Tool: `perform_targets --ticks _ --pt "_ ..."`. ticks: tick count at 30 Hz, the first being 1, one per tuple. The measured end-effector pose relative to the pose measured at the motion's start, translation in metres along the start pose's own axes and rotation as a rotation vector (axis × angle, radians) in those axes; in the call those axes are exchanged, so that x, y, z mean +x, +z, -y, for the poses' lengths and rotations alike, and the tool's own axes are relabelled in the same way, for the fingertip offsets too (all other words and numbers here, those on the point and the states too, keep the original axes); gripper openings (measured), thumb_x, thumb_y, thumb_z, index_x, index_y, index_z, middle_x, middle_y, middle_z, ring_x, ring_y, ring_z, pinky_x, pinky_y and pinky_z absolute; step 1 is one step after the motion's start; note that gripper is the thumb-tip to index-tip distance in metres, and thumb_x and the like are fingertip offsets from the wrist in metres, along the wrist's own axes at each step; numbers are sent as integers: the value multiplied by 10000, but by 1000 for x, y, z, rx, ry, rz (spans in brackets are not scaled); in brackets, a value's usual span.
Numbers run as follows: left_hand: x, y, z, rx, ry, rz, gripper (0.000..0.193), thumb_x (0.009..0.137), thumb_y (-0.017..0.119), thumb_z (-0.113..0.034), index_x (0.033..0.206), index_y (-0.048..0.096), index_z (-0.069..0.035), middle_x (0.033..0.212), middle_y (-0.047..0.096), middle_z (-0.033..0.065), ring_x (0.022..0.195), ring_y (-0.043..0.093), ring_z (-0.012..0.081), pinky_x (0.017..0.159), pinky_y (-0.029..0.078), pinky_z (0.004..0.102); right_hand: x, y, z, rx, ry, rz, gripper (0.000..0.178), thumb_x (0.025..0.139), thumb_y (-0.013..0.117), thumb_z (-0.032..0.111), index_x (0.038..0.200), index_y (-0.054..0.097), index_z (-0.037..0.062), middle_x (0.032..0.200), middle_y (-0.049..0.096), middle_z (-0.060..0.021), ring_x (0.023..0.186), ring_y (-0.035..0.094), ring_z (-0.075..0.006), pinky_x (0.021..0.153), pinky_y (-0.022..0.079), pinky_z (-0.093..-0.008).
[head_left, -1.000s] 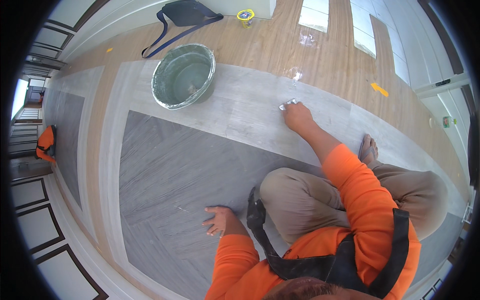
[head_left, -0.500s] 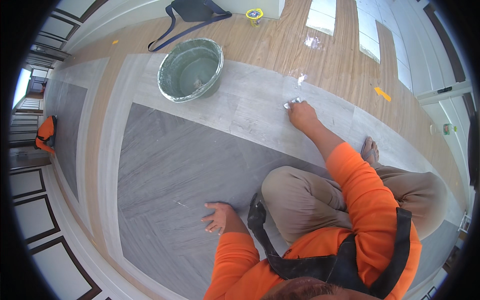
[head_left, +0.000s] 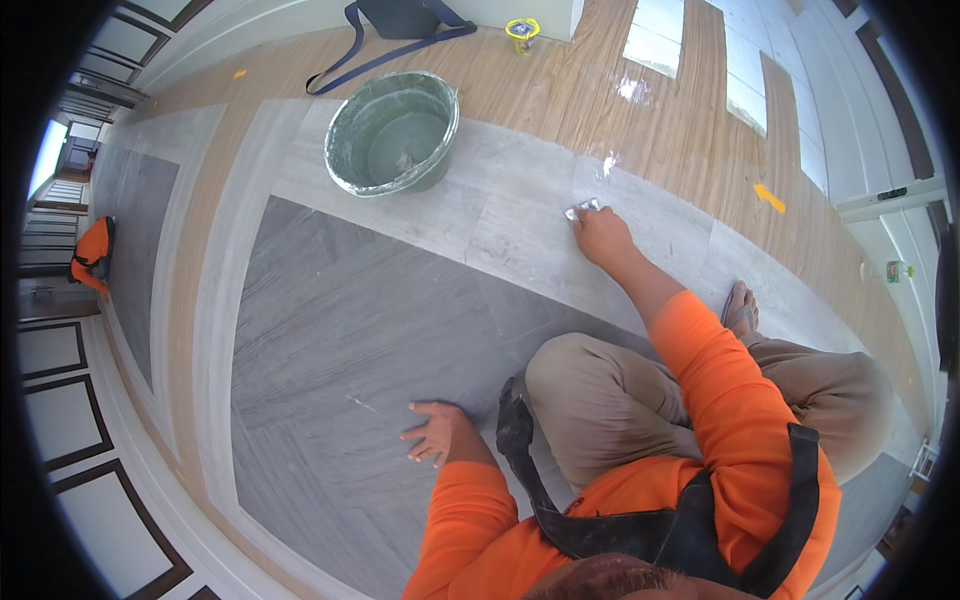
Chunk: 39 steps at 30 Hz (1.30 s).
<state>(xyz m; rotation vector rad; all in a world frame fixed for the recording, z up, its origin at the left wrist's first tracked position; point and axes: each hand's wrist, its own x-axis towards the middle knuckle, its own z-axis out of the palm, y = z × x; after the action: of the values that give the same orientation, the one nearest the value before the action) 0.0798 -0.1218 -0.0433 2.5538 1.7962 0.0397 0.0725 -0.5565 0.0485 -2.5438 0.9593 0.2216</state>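
Here the right hand [head_left: 603, 238] is closing its fingers narrowly round a small silvery thing [head_left: 579, 211], and that thing is sitting right at the fingertips, poking out ahead and to the left of them. Its long axis is running mostly left to right, tipping slightly upward at the right end, and it's lying against the light grey strip [head_left: 520, 225]; whether it's a blade or a crumpled wrapper, the view isn't telling. The right hand is clearly being the nearer one, because the left hand [head_left: 436, 434] is planting itself well apart, below and to the left, fingers spreading wide on the dark grey panel [head_left: 350, 330] and holding nothing that's showing.

Looking past the right hand, a wood-look band [head_left: 690, 150] is stretching just beyond the fingers, with shiny patches catching the light. Well to that hand's left, a green bucket [head_left: 352, 135] is standing upright on the light strip, its inside wearing a pale coating. To the right and slightly nearer the body, a sandalled foot [head_left: 740, 308] is resting on the same light strip.
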Motion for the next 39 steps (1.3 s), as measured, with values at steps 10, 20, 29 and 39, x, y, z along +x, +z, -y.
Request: perform_targets --ticks 10,20,29,39 --pt "-3 -10 -3 6 -4 85 982 989 237 -865 1734 232 -225 1790 130 250 1673 117 357 1300 72 655 7 -1 5 -25 16 13 342 1069 548 268 1265 728 52 1167 718 -261 1100 691 -421 951 588 -525" --pt "-9 -30 -6 5 1 135 974 1011 237 -833 1741 189 -190 1792 88 259 1674 79 376 1310 68 642 1 1 4 -24 16 -2 339 1062 559 265 1269 732 60 1136 728 -260 1095 693 -419 954 584 -525" --pt "-11 -30 -4 1 21 120 979 1014 240 -829 1737 198 -171 1782 99 281 1669 88 396 1304 79 652 -2 -3 3 -43 28 31 354 1066 546 270 1301 719 71 1174 725 -259 1124 685 -417 962 582 -526" --pt "-10 -33 -11 32 6 143 984 1014 226 -829 1741 174 -168 1787 85 271 1671 78 388 1300 70 663 1 2 -2 -59 41 -38 400 1071 556 318 1384 701 115 1134 744 -247 1092 701 -412 941 589 -522"
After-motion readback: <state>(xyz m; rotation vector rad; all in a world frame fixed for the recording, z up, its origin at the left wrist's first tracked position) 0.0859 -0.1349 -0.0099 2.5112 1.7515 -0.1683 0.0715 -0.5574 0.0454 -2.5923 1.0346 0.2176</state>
